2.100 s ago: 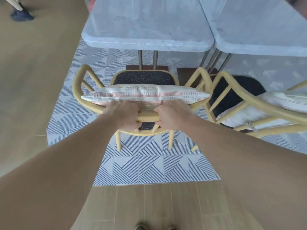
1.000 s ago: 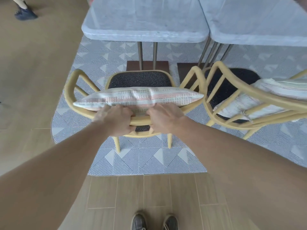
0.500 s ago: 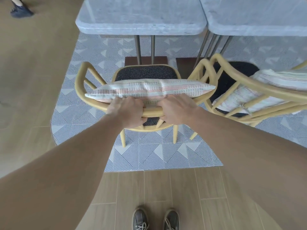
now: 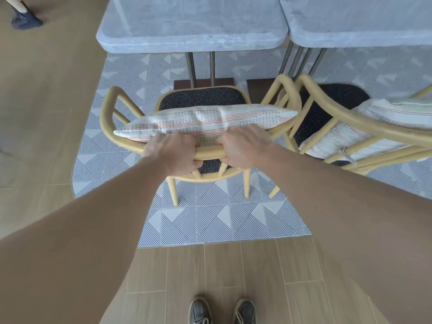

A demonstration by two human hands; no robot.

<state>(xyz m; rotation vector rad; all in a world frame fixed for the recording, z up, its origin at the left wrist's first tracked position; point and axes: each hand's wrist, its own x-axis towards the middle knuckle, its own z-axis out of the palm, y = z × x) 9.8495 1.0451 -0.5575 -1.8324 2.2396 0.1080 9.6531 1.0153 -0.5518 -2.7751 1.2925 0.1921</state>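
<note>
Gripping the curved back rail of the yellow chair (image 4: 109, 118), the left hand (image 4: 171, 154) and right hand (image 4: 245, 147) curl round it side by side; a striped cushion (image 4: 210, 120) leans against the rail, and the chair faces the grey table (image 4: 191, 24) on the patterned rug (image 4: 210, 220).

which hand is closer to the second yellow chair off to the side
Right. The right hand grips the near chair's back rail just beside the second chair; the left hand grips the same rail farther from it.

Yellow armchair (image 4: 210, 152) — dark speckled seat, striped cushion (image 4: 210, 121) against its backrest — upright on the patterned rug (image 4: 210, 218), facing the table (image 4: 191, 22).
</note>
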